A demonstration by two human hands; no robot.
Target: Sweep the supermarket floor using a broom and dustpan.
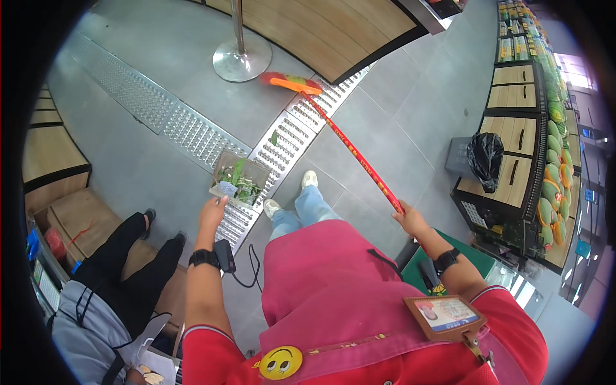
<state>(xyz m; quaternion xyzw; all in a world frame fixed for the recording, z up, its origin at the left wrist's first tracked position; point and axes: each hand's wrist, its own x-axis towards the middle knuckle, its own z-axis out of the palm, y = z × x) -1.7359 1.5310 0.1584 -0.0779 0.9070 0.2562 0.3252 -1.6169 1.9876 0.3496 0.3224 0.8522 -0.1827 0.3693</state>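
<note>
My right hand (411, 220) is closed around the red handle of a broom (353, 149). The broom's orange head with red and green bristles (294, 83) lies on the floor by the slotted metal drain cover, near the round base of a metal post. My left hand (212, 211) is at the near edge of a dustpan (217, 191), its thumb along the rim; the dustpan's handle is not visible. Green leaves, stems and a scrap of paper (227, 188) lie in the dustpan. A single green leaf (274, 138) rests on the drain cover (288, 130).
A person in black trousers (115, 255) is at the left beside wooden steps or boxes (86, 216). The post base (242, 57) and a wood-panelled counter (332, 29) stand ahead. At right are a grey bin with a black bag (486, 161) and a produce display (553, 192).
</note>
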